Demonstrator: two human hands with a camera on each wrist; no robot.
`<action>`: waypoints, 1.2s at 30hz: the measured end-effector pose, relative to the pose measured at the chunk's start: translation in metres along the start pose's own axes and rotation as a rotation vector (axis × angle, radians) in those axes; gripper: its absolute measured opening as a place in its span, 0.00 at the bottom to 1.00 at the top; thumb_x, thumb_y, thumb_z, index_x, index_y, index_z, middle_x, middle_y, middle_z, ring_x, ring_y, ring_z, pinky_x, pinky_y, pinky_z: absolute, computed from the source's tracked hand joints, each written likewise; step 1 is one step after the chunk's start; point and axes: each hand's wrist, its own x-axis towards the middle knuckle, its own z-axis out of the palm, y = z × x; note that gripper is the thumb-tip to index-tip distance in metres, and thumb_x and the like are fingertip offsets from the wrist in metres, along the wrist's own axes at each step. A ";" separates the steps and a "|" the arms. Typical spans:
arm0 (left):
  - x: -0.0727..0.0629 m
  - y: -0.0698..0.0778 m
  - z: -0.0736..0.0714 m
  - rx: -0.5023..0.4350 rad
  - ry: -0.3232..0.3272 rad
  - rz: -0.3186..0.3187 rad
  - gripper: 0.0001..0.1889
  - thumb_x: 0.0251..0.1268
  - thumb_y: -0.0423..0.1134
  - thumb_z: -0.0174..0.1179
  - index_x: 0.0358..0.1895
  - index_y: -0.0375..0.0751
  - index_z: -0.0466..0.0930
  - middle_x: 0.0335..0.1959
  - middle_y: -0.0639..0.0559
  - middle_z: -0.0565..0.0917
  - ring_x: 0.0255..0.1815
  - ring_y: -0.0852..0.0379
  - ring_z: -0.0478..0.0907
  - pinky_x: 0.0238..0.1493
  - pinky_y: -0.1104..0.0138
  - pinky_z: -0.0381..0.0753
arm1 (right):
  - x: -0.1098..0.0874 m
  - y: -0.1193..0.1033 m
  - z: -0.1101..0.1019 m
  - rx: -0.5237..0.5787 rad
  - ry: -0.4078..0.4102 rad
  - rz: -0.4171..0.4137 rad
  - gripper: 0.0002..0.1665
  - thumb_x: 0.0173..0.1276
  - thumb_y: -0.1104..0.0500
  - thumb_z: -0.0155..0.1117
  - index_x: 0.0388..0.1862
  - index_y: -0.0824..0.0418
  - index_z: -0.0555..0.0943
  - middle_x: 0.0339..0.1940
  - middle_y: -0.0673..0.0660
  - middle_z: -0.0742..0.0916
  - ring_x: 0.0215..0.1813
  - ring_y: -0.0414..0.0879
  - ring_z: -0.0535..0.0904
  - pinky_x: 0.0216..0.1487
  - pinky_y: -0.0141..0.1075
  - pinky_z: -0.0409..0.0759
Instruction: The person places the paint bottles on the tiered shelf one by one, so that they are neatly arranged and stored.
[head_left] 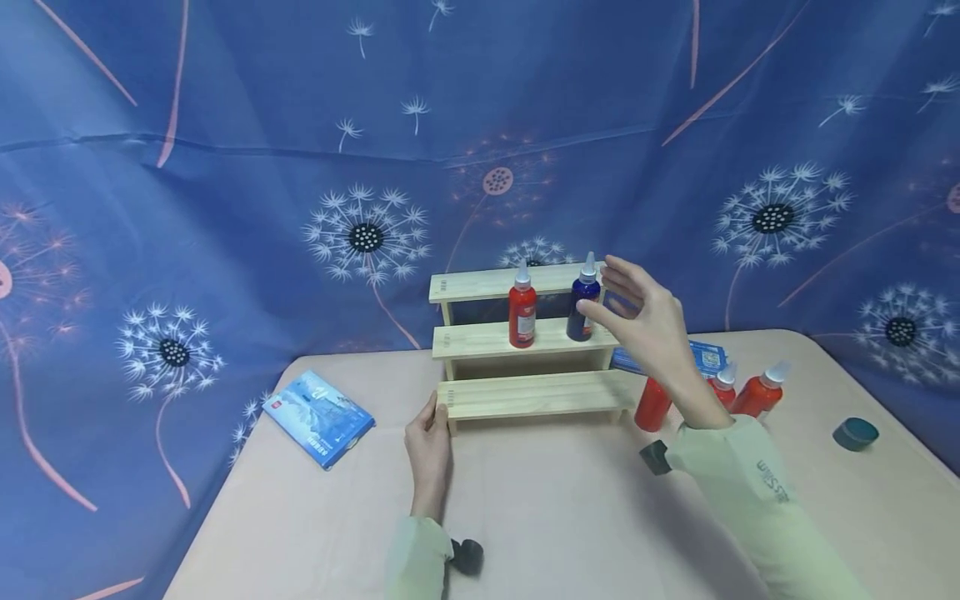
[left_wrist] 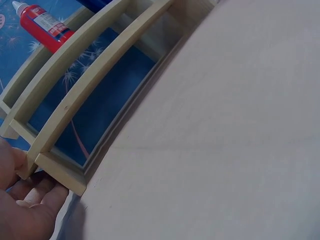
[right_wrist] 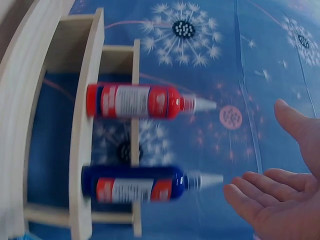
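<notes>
A three-step wooden shelf point(head_left: 534, 395) stands at the table's back. My left hand point(head_left: 429, 446) grips the left end of its lowest step, with the thumb at the top and the fingers at the lower side in the left wrist view. On the middle step stand a red squeeze bottle point(head_left: 522, 315) and, to its right, a dark blue squeeze bottle point(right_wrist: 132, 184), both upright with pointed caps. My right hand point(head_left: 637, 321) is beside the blue bottle, thumb and fingers spread and holding nothing. In the right wrist view its fingertips are close to the blue bottle's cap tip.
Several more red bottles point(head_left: 759, 395) stand right of the shelf, partly behind my right forearm. A blue box point(head_left: 708, 358) lies behind them. Another blue box point(head_left: 318, 418) lies left of the shelf. A dark green round object point(head_left: 855, 434) sits far right. A patterned blue cloth point(head_left: 480, 100) hangs behind.
</notes>
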 end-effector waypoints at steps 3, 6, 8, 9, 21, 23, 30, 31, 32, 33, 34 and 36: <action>-0.001 0.001 -0.001 0.004 -0.002 -0.002 0.20 0.73 0.34 0.53 0.65 0.35 0.72 0.65 0.41 0.75 0.67 0.46 0.71 0.63 0.59 0.77 | -0.008 0.009 -0.013 -0.028 0.017 0.023 0.45 0.63 0.47 0.70 0.76 0.55 0.63 0.70 0.60 0.75 0.70 0.54 0.71 0.66 0.49 0.73; -0.001 0.001 -0.001 0.010 -0.009 -0.001 0.20 0.74 0.34 0.52 0.65 0.35 0.72 0.66 0.42 0.74 0.67 0.46 0.71 0.63 0.59 0.77 | -0.015 0.019 -0.027 -0.061 0.035 0.060 0.45 0.63 0.47 0.70 0.76 0.56 0.63 0.70 0.60 0.75 0.70 0.55 0.71 0.65 0.45 0.73; 0.000 0.001 0.000 0.014 -0.011 -0.003 0.20 0.74 0.34 0.52 0.66 0.35 0.72 0.66 0.43 0.74 0.67 0.47 0.71 0.62 0.59 0.78 | -0.019 0.025 -0.035 -0.083 0.043 0.086 0.45 0.64 0.46 0.70 0.76 0.56 0.62 0.70 0.60 0.74 0.70 0.55 0.71 0.64 0.39 0.74; 0.000 0.001 0.000 0.014 -0.012 -0.003 0.20 0.74 0.34 0.52 0.66 0.36 0.71 0.66 0.43 0.73 0.67 0.47 0.71 0.62 0.59 0.78 | -0.021 0.028 -0.040 -0.092 0.049 0.096 0.45 0.64 0.46 0.69 0.76 0.57 0.62 0.70 0.60 0.74 0.69 0.55 0.71 0.63 0.37 0.74; 0.001 -0.003 -0.002 0.021 -0.015 0.006 0.20 0.74 0.34 0.52 0.66 0.35 0.71 0.66 0.41 0.74 0.67 0.46 0.71 0.63 0.58 0.77 | -0.042 0.064 -0.088 -0.195 0.113 0.183 0.45 0.67 0.45 0.66 0.78 0.54 0.59 0.71 0.64 0.72 0.70 0.60 0.69 0.62 0.26 0.74; 0.001 -0.002 -0.002 0.018 -0.022 0.007 0.20 0.74 0.33 0.52 0.66 0.34 0.71 0.66 0.41 0.74 0.67 0.45 0.71 0.62 0.59 0.77 | -0.045 0.069 -0.097 -0.209 0.139 0.202 0.45 0.67 0.44 0.65 0.77 0.54 0.59 0.71 0.64 0.72 0.70 0.57 0.69 0.60 0.20 0.73; 0.002 0.001 -0.003 0.023 -0.026 -0.022 0.20 0.74 0.34 0.53 0.66 0.35 0.71 0.66 0.41 0.73 0.69 0.46 0.69 0.66 0.58 0.74 | -0.058 0.092 -0.125 -0.213 0.217 0.281 0.43 0.67 0.45 0.65 0.77 0.51 0.60 0.73 0.63 0.70 0.72 0.49 0.68 0.56 0.12 0.70; 0.001 0.002 -0.003 0.021 -0.027 -0.026 0.20 0.74 0.34 0.53 0.66 0.35 0.71 0.66 0.41 0.73 0.69 0.46 0.69 0.66 0.58 0.74 | -0.060 0.096 -0.128 -0.214 0.224 0.293 0.43 0.67 0.45 0.65 0.77 0.52 0.60 0.73 0.63 0.70 0.72 0.48 0.68 0.56 0.12 0.70; 0.001 0.002 -0.003 0.016 -0.028 -0.031 0.20 0.74 0.35 0.53 0.66 0.35 0.71 0.66 0.41 0.73 0.69 0.46 0.69 0.66 0.58 0.74 | -0.062 0.099 -0.130 -0.217 0.228 0.307 0.43 0.67 0.44 0.65 0.77 0.52 0.60 0.73 0.63 0.70 0.73 0.48 0.67 0.57 0.12 0.69; 0.001 0.003 -0.003 0.014 -0.030 -0.037 0.20 0.74 0.35 0.52 0.66 0.35 0.71 0.66 0.42 0.73 0.70 0.47 0.68 0.67 0.58 0.74 | -0.065 0.103 -0.131 -0.218 0.226 0.321 0.44 0.67 0.44 0.64 0.77 0.53 0.59 0.74 0.64 0.69 0.73 0.49 0.67 0.57 0.12 0.69; 0.000 0.004 -0.003 0.012 -0.033 -0.040 0.21 0.74 0.35 0.52 0.67 0.36 0.70 0.67 0.42 0.73 0.70 0.47 0.68 0.67 0.59 0.73 | -0.067 0.107 -0.133 -0.221 0.225 0.332 0.44 0.68 0.44 0.64 0.78 0.53 0.59 0.74 0.64 0.69 0.73 0.50 0.66 0.56 0.12 0.69; 0.000 0.004 -0.003 0.011 -0.034 -0.044 0.21 0.74 0.35 0.52 0.67 0.36 0.70 0.67 0.42 0.73 0.70 0.47 0.68 0.66 0.59 0.74 | -0.072 0.115 -0.135 -0.222 0.211 0.348 0.45 0.69 0.44 0.63 0.78 0.55 0.57 0.74 0.66 0.68 0.74 0.52 0.65 0.55 0.11 0.69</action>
